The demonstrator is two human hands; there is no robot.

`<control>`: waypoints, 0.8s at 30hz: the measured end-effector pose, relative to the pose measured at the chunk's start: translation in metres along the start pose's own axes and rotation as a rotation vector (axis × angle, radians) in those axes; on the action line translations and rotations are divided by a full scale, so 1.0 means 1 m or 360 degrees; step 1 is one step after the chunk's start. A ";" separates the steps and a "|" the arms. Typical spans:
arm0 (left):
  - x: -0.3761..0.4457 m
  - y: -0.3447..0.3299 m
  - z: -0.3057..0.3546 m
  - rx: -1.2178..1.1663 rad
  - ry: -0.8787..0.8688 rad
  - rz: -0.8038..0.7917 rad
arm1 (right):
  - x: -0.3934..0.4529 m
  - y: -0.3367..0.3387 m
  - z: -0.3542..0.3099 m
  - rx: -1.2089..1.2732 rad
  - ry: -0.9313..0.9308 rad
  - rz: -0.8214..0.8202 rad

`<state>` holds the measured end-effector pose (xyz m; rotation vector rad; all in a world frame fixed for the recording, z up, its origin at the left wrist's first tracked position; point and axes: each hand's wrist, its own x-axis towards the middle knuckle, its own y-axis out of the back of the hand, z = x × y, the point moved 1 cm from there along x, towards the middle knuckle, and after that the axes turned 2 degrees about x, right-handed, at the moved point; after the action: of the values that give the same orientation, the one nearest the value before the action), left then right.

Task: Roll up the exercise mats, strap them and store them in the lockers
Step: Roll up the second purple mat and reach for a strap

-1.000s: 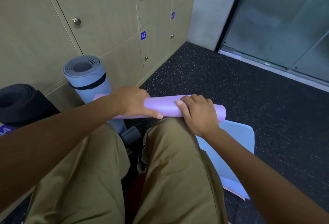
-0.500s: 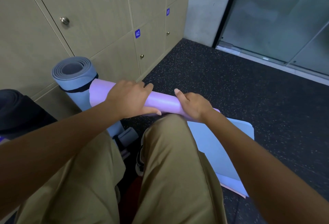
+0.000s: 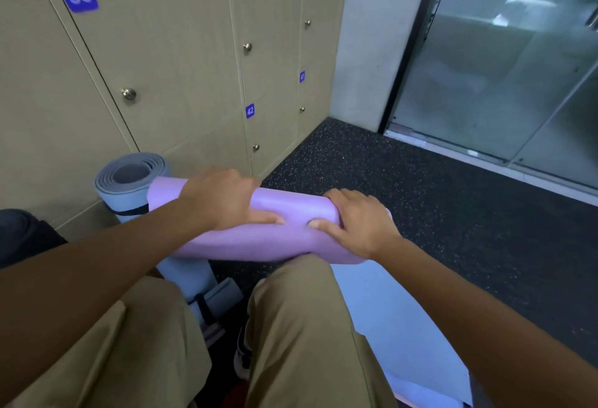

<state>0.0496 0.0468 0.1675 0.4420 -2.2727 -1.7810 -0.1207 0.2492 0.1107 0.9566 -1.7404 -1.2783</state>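
Gripping the purple mat roll (image 3: 284,229) at frame centre, the left hand (image 3: 223,197) and right hand (image 3: 359,223) are curled around it; uneven pressure could let the roll be loosened or skewed.

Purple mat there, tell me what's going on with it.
A person is rolling up the purple mat beside the lockers. The left hand and right hand both grip the roll, which rests over their knee, while an unrolled part still lies flat on the floor. It has no strap yet. A grey-blue mat, already rolled and strapped, leans against the lockers, whose doors in view are closed.
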 end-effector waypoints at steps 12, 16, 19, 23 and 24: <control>-0.049 0.086 -0.022 0.0011 0.0012 0.0150 | -0.005 0.095 -0.040 -0.0057 0.0121 0.0081; -0.086 0.106 -0.028 -0.0009 -0.0025 0.0246 | -0.030 0.120 -0.069 -0.0215 0.0221 0.0166; -0.114 0.104 -0.031 0.0025 -0.0050 0.0310 | -0.055 0.129 -0.088 -0.0293 0.0269 0.0225; -0.148 0.085 -0.024 0.0014 -0.0060 0.0396 | -0.089 0.120 -0.100 -0.0255 0.0378 0.0309; -0.158 0.079 -0.021 -0.0025 -0.0077 0.0407 | -0.097 0.115 -0.103 -0.0239 0.0405 0.0333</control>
<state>0.1960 0.1030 0.2515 0.0991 -2.2283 -1.6962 -0.0017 0.3199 0.2298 0.7903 -1.4829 -1.0849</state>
